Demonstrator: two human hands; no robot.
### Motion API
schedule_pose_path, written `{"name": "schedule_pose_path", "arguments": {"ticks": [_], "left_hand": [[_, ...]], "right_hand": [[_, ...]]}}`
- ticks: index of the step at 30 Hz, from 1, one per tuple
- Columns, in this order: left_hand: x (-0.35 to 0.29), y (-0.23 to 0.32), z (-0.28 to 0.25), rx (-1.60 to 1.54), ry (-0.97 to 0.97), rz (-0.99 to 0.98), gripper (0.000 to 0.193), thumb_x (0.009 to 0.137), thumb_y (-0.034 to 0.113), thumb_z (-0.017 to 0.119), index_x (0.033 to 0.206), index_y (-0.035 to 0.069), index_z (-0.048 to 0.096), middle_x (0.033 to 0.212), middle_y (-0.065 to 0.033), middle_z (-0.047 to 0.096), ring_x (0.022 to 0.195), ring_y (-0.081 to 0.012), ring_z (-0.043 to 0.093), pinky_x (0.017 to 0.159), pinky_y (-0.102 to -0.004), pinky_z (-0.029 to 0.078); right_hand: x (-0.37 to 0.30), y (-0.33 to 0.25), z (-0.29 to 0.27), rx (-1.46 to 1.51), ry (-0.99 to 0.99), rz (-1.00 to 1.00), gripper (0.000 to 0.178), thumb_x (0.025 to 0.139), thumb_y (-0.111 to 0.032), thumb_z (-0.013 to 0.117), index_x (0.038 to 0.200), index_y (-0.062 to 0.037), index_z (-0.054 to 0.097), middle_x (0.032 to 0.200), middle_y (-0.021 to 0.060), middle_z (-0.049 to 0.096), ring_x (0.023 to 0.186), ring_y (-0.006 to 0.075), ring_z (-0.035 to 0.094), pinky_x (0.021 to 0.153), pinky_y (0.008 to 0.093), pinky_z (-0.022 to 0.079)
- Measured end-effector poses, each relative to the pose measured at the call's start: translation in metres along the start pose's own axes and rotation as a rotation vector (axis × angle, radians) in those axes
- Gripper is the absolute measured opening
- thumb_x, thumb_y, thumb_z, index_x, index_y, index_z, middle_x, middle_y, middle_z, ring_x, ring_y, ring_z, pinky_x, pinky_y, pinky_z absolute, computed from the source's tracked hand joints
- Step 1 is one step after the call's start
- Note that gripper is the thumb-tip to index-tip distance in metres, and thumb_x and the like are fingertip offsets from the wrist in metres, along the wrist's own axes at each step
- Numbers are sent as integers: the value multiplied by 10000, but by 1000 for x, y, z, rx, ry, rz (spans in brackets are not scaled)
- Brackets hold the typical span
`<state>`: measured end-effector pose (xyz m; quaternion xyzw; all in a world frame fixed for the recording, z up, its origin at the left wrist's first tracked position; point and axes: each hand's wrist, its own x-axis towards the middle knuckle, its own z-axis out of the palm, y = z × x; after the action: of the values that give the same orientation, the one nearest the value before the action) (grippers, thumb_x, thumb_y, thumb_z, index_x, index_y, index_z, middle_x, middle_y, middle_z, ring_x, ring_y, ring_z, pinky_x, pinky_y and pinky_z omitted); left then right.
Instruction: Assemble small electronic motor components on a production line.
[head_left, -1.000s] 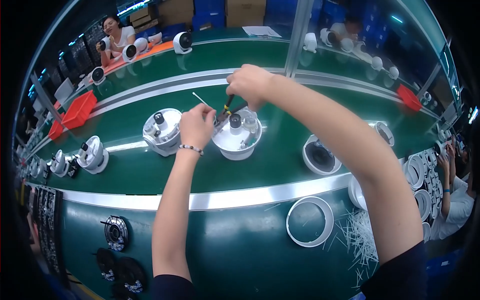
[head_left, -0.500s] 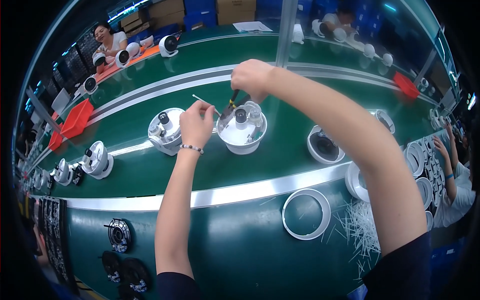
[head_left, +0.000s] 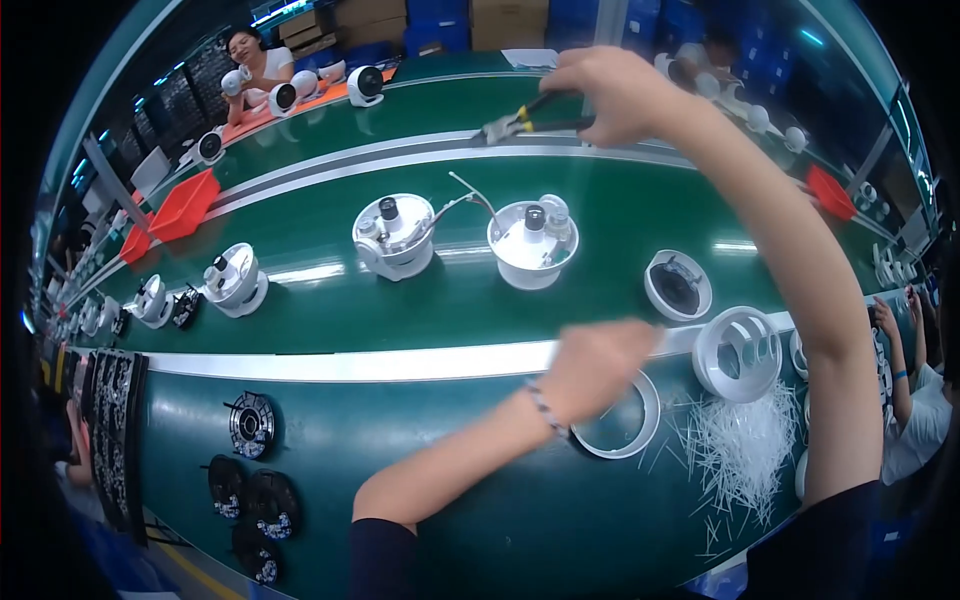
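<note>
Green conveyor (head_left: 450, 310) carries an open white housing (head_left: 530, 270) at one o'clock.
White ring (head_left: 652, 412) at four o'clock lies presumably within easy reach; the left hand (head_left: 600, 370) (too blurred to tell whether it holds anything) overlaps it in view. Right hand (head_left: 615, 95) holds pliers (head_left: 505, 128) at twelve o'clock, pointing toward nine, gripped behind seemingly so the jaws stay free.

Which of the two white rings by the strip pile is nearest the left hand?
The plain ring, left of the pile and partly hidden by the left hand. The other ring, farther right with oval openings, is clear of the hand.
</note>
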<state>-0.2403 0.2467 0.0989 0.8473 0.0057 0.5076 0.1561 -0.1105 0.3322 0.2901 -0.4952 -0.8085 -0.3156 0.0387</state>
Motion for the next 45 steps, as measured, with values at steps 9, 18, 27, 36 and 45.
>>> {"name": "schedule_pose_path", "arguments": {"ticks": [9,18,27,36,45], "left_hand": [[-17,-179,-158,749,57,-257,129,699,11,553,801,35,629,900,-132,618,874,-297,569,815,-376,431],[29,-234,-134,877,-450,-633,283,595,236,719,835,105,646,839,-118,632,832,-279,594,774,-371,462],[30,-246,-139,561,-332,-787,177,673,52,566,810,106,663,896,-148,623,865,-297,594,793,-354,473],[22,-209,-160,399,-142,-578,117,673,75,619,772,52,677,768,-102,653,740,-207,634,704,-292,492],[22,-196,-157,355,-81,-519,110,678,90,630,772,57,676,764,-100,653,717,-204,639,683,-284,499]], "right_hand": [[47,-63,31,-151,-367,17,391,539,-151,670,919,-71,616,879,106,562,880,248,546,723,344,438],[64,-83,55,277,-840,379,386,549,-262,664,870,-48,659,943,127,621,862,227,600,718,341,481],[63,-107,50,129,-797,299,356,590,-256,642,891,-67,640,880,91,629,831,204,608,681,319,498],[49,-124,48,-219,-574,210,306,567,-238,673,828,-81,645,877,86,554,876,212,491,695,308,383],[50,-125,59,-201,-574,306,325,566,-255,664,827,-65,644,888,103,558,916,227,470,710,320,389]]}}
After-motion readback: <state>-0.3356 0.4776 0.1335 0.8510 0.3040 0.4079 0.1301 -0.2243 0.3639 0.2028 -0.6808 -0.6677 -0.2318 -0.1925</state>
